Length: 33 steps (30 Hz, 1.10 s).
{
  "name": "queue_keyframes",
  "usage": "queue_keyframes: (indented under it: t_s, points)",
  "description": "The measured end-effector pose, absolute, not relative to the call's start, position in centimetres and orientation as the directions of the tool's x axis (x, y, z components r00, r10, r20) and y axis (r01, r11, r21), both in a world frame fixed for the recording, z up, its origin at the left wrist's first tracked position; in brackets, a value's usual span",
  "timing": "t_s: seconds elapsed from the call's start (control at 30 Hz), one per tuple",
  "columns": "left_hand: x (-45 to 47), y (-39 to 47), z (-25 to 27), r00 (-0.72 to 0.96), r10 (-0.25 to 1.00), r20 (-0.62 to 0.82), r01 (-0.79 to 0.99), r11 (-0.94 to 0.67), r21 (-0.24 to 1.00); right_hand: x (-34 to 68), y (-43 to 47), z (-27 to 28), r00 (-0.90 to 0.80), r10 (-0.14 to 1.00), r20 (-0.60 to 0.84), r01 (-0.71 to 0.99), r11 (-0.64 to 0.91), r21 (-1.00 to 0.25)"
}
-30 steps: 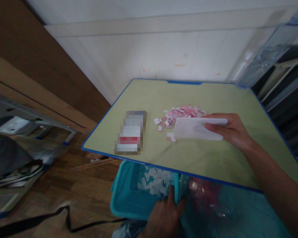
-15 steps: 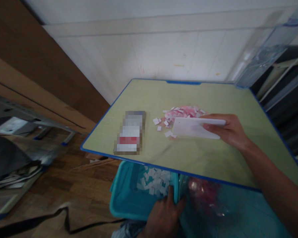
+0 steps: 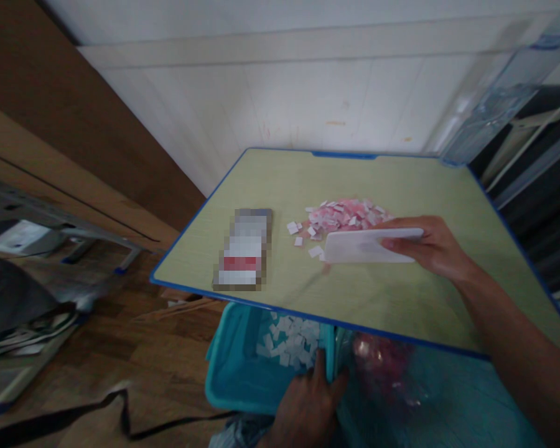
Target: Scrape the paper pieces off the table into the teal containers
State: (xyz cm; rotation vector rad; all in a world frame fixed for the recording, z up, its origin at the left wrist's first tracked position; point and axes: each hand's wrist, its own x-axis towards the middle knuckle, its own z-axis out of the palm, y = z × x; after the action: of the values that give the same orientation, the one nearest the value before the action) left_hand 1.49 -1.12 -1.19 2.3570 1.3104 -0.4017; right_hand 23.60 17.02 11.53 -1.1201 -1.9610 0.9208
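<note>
My right hand (image 3: 432, 246) grips a flat white plastic plate (image 3: 359, 246) with rounded corners, the thumb on its near face and the other fingers mostly hidden behind. The plate stands on edge or slightly above the table (image 3: 280, 180), just in front of a pile of small pink and white squares (image 3: 345, 214). A few loose white squares (image 3: 316, 251) lie to the left of the pile. Down below the table edge, my left hand (image 3: 305, 398) holds the rim of a teal plastic bin (image 3: 238, 389), index finger inside and thumb outside. White square pieces (image 3: 292, 339) lie in that bin.
A blurred-out phone-shaped object (image 3: 242, 249) lies left on the table. Under the front edge, right of the bin, is a clear bag with pink contents (image 3: 385, 361). A clear plastic bottle (image 3: 494, 106) stands at the back right corner. A black strap (image 3: 74, 414) crosses the lower left.
The white plate has tilted in my right hand, its upper left edge now lower. My left hand stays at the bin rim.
</note>
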Motion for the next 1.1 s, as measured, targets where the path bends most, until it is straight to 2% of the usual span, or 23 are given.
queue_keyframes:
  t_s: [0.1, 0.23, 0.43, 0.63, 0.97, 1.1]
  points:
    - [1.5, -1.0, -1.0, 0.519, 0.725, -0.453, 0.853, -0.476, 0.215, 23.8, 16.9, 11.7, -0.403, 0.898, 0.175, 0.428, 0.354, -0.831]
    - [1.6, -1.0, -0.8, 0.515, 0.721, -0.463, 0.855, -0.474, 0.213, 24.0, 16.8, 11.8, -0.320, 0.930, 0.183, 0.429, 0.314, -0.847]
    - [1.5, -0.9, -0.7, 0.524, 0.703, -0.481, 0.848, -0.480, 0.223, 24.1, 16.9, 12.0, -0.397, 0.907, 0.141, 0.445, 0.324, -0.835]
    - [1.6, -0.9, -0.8, 0.514, 0.709, -0.483, 0.854, -0.477, 0.209, 24.2, 16.8, 12.0, -0.361, 0.919, 0.158, 0.424, 0.312, -0.850]
    - [1.5, -1.0, -0.8, 0.523, 0.719, -0.457, 0.848, -0.492, 0.197, 24.5, 16.7, 12.8, -0.366, 0.927, 0.083, 0.434, 0.248, -0.866]
    - [1.5, -1.0, -0.8, 0.515, 0.728, -0.452, 0.855, -0.477, 0.206, 24.2, 16.8, 12.3, -0.347, 0.932, 0.106, 0.397, 0.248, -0.884]
